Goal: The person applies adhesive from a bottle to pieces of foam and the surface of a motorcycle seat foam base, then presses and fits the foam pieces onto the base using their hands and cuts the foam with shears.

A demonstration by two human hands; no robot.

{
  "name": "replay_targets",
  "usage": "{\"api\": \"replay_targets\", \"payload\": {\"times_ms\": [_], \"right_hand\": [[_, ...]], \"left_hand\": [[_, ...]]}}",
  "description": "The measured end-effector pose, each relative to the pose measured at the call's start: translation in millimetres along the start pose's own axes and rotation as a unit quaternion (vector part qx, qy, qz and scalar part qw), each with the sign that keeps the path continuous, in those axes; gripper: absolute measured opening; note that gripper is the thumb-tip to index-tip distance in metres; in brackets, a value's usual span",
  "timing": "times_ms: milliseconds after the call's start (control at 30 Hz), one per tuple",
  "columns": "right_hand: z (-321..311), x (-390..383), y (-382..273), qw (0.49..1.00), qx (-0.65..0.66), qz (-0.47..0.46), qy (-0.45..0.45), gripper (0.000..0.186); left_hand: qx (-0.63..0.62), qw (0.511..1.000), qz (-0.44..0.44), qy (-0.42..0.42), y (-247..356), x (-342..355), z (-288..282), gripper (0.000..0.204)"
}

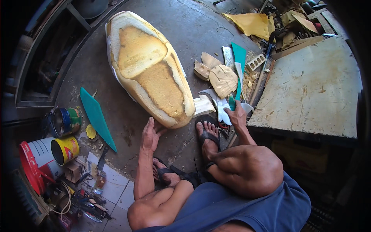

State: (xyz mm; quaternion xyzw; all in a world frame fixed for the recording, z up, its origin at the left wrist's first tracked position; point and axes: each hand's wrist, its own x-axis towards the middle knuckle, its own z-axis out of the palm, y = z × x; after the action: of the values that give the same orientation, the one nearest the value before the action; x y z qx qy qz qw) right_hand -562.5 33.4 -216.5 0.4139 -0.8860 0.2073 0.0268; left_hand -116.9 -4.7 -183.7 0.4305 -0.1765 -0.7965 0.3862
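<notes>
A long padded seat foam, cream at the edges with two worn yellow-brown hollows, lies on the dark floor in front of me. My left hand is at its near end, palm turned up and fingers stretched out, the fingertips partly under the foam's edge. On the right, my right hand reaches down to white scraps and a small green scrap, with thumb and forefinger apart. Its other fingers are partly hidden. Cut tan foam pieces and a long green strip lie just beyond it.
A worn board-topped table stands at the right. To the left lie a green sheet, a yellow can, a white-and-red bucket and several tools. Yellow sheet scraps are at the far right. My sandalled feet stand near the foam.
</notes>
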Motion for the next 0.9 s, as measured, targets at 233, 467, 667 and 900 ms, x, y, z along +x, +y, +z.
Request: {"api": "replay_targets", "payload": {"times_ms": [233,467,667,900], "right_hand": [[-11.3,28.6,11.8,0.999,0.031,0.035,-0.012,0.043],[-42.0,54.1,-40.4,0.917,0.268,0.176,-0.236,0.043],[-65.7,46.7,-54.0,0.785,0.503,0.248,-0.264,0.042],[-107.9,38.7,-145.5,0.663,0.672,0.112,-0.312,0.042]], "left_hand": [[0.036,0.999,-0.024,-0.032,-2.8,-1.8,16.4,0.045],[0.119,0.991,-0.023,-0.055,2.5,-0.8,34.4,0.05],[0.091,0.995,-0.044,-0.011,0.2,-10.9,22.0,0.051],[0.099,0.992,0.013,0.081,7.6,-15.3,4.1,0.036]]}}
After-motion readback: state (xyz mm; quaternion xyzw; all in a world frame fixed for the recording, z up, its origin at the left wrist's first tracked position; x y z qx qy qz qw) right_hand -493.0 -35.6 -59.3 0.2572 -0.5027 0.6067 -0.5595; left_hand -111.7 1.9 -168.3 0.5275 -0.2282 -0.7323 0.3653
